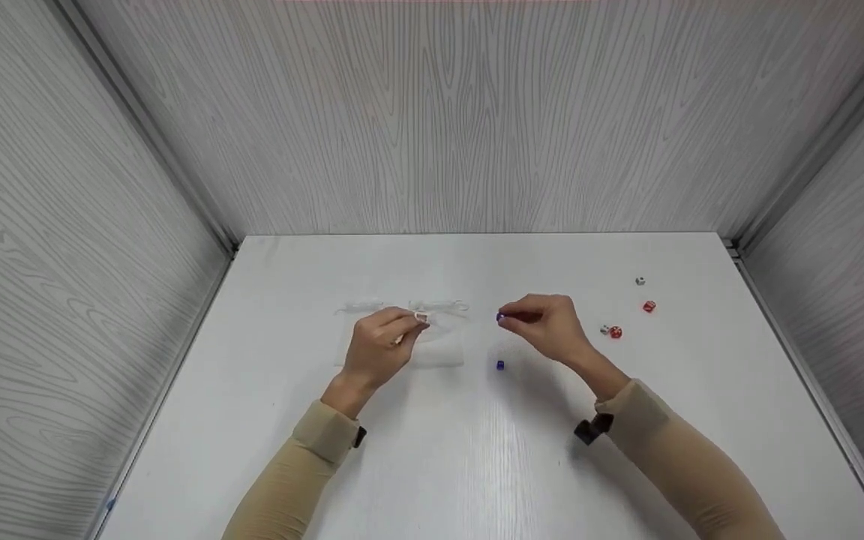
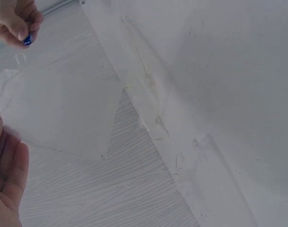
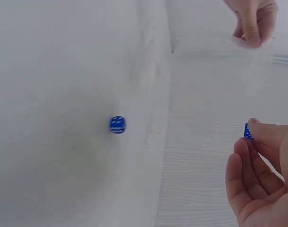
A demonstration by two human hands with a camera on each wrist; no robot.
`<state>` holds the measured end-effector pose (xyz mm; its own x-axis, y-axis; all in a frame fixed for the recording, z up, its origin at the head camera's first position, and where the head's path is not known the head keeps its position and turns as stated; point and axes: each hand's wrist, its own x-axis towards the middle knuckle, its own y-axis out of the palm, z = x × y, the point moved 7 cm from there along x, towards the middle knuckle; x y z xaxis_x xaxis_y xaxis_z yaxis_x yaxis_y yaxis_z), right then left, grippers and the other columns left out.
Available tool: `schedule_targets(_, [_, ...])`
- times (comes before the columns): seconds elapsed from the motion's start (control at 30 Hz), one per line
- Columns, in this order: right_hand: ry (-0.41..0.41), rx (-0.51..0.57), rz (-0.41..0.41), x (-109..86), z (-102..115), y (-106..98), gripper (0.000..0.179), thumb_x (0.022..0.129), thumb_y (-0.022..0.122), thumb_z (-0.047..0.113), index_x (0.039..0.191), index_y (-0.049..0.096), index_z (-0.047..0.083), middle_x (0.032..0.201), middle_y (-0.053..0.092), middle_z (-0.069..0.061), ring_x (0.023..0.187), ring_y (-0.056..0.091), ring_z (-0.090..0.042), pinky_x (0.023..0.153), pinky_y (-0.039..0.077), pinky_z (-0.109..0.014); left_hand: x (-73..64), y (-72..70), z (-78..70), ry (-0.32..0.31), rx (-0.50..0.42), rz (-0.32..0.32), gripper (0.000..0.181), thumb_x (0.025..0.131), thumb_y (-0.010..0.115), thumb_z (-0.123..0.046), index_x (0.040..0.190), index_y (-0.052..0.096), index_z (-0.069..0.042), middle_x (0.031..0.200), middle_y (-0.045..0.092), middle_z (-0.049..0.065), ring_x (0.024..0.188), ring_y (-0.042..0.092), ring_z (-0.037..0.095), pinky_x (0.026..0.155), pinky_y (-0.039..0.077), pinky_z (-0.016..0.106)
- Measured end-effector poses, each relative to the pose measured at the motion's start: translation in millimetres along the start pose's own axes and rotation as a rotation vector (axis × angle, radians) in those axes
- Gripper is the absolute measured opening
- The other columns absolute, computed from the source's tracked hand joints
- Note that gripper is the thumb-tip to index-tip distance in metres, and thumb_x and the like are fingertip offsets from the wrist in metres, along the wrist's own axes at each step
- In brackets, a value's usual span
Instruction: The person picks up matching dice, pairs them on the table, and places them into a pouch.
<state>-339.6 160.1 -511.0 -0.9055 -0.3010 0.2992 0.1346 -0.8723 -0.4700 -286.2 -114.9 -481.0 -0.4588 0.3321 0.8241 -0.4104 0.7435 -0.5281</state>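
Observation:
My left hand point(image 1: 383, 345) pinches a clear plastic bag point(image 2: 63, 109) by its edge, the film spreading out from the fingertips in the left wrist view. Across from it, my right hand point(image 1: 548, 326) holds a blue die point(image 3: 248, 131) with white dots between thumb and fingertips. That die is raised, off to the right of the bag. A second blue die point(image 1: 500, 365) lies on the white table below the right hand, and its dotted faces show in the right wrist view.
Right of the right hand lie two red dice point(image 1: 649, 306) point(image 1: 616, 331) and two small whitish dice point(image 1: 640, 281) point(image 1: 604, 330). More clear plastic point(image 1: 436, 356) lies flat on the table point(image 1: 432, 472) around the left hand. Wood-grain panels point(image 1: 439, 120) enclose the back and sides.

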Motion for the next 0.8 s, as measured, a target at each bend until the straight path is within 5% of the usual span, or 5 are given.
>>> schedule_targets(0.17, [-0.084, 0.074, 0.009, 10.2, 28.2, 5.8, 0.015, 0.097, 0.088, 0.006, 0.111, 0.089, 0.005, 0.105, 0.087, -0.016, 0.089, 0.080, -0.009, 0.081, 0.064, -0.017, 0.8, 3.5, -2.1, 0.001, 0.014, 0.027, 0.007, 0.089, 0.093, 0.000, 0.092, 0.087, -0.003, 0.087, 0.082, 0.009, 0.076, 0.082, 0.020, 0.068, 0.067, 0.027])
schedule_targets(0.33, [-0.102, 0.066, 0.056, 16.5, 42.7, 20.6, 0.015, 0.098, 0.087, 0.008, 0.112, 0.089, 0.004, 0.105, 0.087, -0.015, 0.090, 0.082, -0.020, 0.081, 0.065, -0.020, 2.0, 7.0, -5.2, 0.002, 0.034, 0.059, 0.007, 0.090, 0.093, -0.001, 0.092, 0.088, -0.005, 0.087, 0.082, 0.007, 0.076, 0.081, 0.019, 0.071, 0.068, 0.027])
schedule_targets(0.8, [-0.099, 0.052, 0.086, 21.3, 47.5, 34.7, 0.018, 0.099, 0.086, 0.007, 0.116, 0.087, 0.002, 0.106, 0.086, -0.017, 0.091, 0.081, -0.021, 0.079, 0.065, -0.021, 6.2, 8.2, -11.0, 0.020, 0.044, 0.077, 0.007, 0.090, 0.093, -0.003, 0.090, 0.087, -0.005, 0.085, 0.081, 0.008, 0.075, 0.080, 0.020, 0.071, 0.069, 0.029])
